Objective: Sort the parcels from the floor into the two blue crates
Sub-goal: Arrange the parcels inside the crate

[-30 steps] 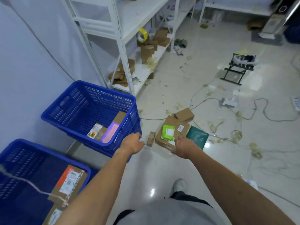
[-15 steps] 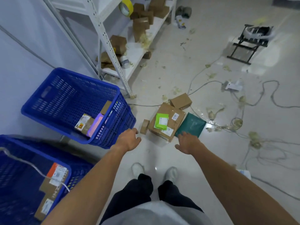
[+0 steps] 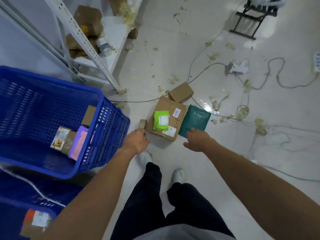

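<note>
Partway through. Already in the far blue crate [image 3: 110, 129]: a labelled box [image 3: 62, 139], a pink parcel [image 3: 78, 144] and a small brown carton [image 3: 88, 115] against its right wall. In the near blue crate [image 3: 13, 205]: at least one labelled parcel [image 3: 36, 222], blurred.

Still on the floor [image 3: 173, 153], tightly clustered: a large brown box [image 3: 173, 122] with a green packet [image 3: 161, 120] on top, a smaller box [image 3: 181, 92] at its far edge, a teal mailer [image 3: 194, 119] on its right, a tiny box [image 3: 143, 123] on its left.

Left hand [image 3: 137, 141] loosely curled and empty, just near of the tiny box, perhaps touching it. Right hand [image 3: 198, 139] spread open over the mailer's near edge.

Open floor near and right; crate wall close on the left, cables [image 3: 277, 75] far right.
</note>
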